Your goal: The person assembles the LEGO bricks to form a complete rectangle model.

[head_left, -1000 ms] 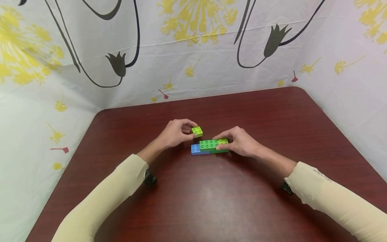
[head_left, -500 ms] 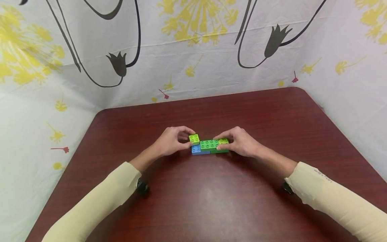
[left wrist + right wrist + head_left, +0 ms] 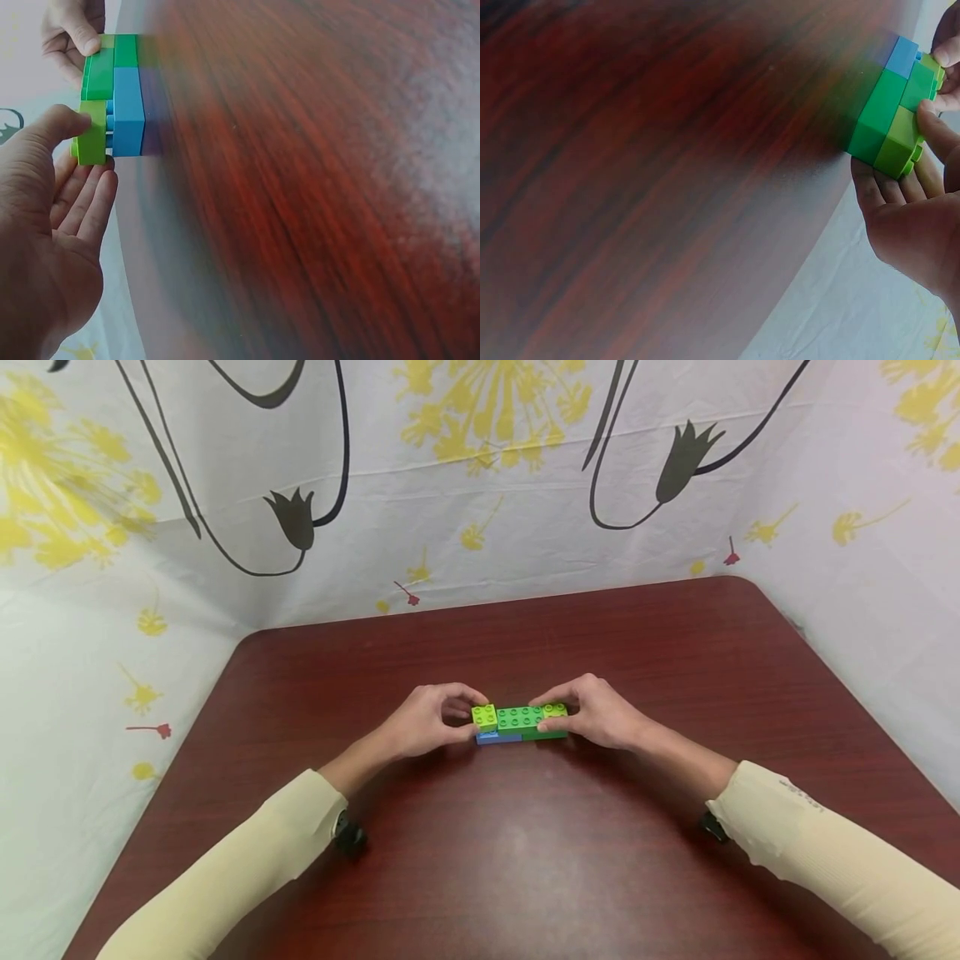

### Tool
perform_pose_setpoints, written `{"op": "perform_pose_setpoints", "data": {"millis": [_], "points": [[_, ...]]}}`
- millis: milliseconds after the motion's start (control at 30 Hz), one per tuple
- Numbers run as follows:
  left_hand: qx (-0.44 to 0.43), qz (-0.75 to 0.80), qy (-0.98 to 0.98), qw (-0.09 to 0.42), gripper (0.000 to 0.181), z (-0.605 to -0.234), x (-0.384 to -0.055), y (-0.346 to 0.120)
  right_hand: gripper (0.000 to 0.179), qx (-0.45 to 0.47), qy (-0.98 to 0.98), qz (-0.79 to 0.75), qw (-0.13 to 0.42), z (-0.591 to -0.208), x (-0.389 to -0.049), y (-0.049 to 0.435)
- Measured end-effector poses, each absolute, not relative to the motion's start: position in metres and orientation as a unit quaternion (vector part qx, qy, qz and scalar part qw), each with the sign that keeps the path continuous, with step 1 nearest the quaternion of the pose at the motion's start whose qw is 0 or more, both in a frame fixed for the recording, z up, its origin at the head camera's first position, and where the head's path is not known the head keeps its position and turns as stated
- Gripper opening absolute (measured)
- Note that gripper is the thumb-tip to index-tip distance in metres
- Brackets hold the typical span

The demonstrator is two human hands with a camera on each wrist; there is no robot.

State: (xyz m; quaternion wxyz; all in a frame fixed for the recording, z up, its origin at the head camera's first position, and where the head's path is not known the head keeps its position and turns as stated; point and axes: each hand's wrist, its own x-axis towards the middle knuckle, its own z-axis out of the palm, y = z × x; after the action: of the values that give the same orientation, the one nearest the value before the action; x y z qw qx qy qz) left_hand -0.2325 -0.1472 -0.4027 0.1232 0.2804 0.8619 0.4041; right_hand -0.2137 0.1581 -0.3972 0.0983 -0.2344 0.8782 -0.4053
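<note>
My left hand (image 3: 423, 724) pinches a small lime toy building brick (image 3: 484, 717) between thumb and fingers. It sits over the left end of a blue brick (image 3: 130, 112), and the left wrist view shows blue studs in a narrow gap between the two. A longer green brick (image 3: 517, 719) lies on top, bridging the blue brick and a darker green brick (image 3: 874, 120) in the bottom row. At the right end, a second lime brick (image 3: 897, 142) is seated on that green one. My right hand (image 3: 603, 714) grips the stack there, thumb in front and fingers behind.
The stack stands on a dark red-brown wooden table (image 3: 510, 835). White cloth (image 3: 480, 552) with yellow and black flower prints hangs behind and beside the table. Dark wrist devices (image 3: 350, 835) show below the cream sleeves (image 3: 240, 860).
My left hand has brought the lime brick toward me and down, from behind the stack to over the blue brick's studs. The right hand has stayed in place on the stack.
</note>
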Motion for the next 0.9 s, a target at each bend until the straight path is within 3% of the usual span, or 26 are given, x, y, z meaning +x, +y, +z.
{"op": "perform_pose_setpoints", "data": {"millis": [900], "points": [[0.295,0.42,0.847,0.136,0.038,-0.4074,-0.2299,-0.1487,0.037,-0.238,0.88,-0.4,0.097,-0.3961,-0.2122,0.1577]]}}
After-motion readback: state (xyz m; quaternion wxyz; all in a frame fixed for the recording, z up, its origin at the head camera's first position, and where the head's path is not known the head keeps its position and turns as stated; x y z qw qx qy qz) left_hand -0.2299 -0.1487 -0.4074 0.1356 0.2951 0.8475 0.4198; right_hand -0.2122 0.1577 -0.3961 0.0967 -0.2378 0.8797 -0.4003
